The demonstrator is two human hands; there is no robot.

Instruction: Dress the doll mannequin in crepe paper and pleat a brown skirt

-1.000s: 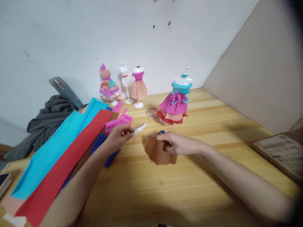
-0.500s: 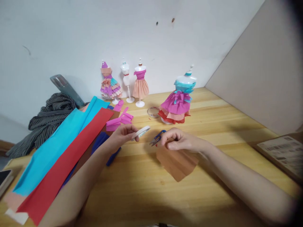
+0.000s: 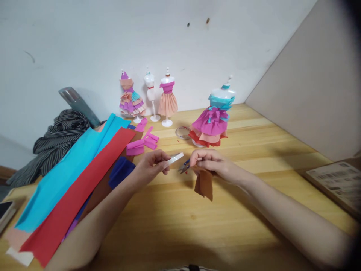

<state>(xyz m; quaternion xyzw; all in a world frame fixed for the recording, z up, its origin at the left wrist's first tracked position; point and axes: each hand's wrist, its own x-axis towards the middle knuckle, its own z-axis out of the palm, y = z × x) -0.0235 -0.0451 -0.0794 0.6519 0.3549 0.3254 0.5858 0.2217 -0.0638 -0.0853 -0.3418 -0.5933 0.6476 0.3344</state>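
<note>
My left hand is closed on a narrow roll of clear tape, held edge-on between thumb and fingers. Beside it, my right hand pinches a brown piece of crepe paper, which hangs down folded below the fingers. A pair of blue-handled thread snips lies on the wooden table between the hands, its handles partly hidden behind my right fingers. Just beyond stands a mini dress form wearing a layered turquoise, magenta, peach and red paper dress.
Long strips of crepe paper, turquoise and red, lie at left near a striped cloth. Three smaller dress forms stand by the wall. Magenta scraps and another tape roll lie mid-table. A cardboard box is at right.
My right hand has lifted the brown crepe paper off the table, and it now hangs folded. My left hand has brought the tape slightly right, nearer the right hand.
</note>
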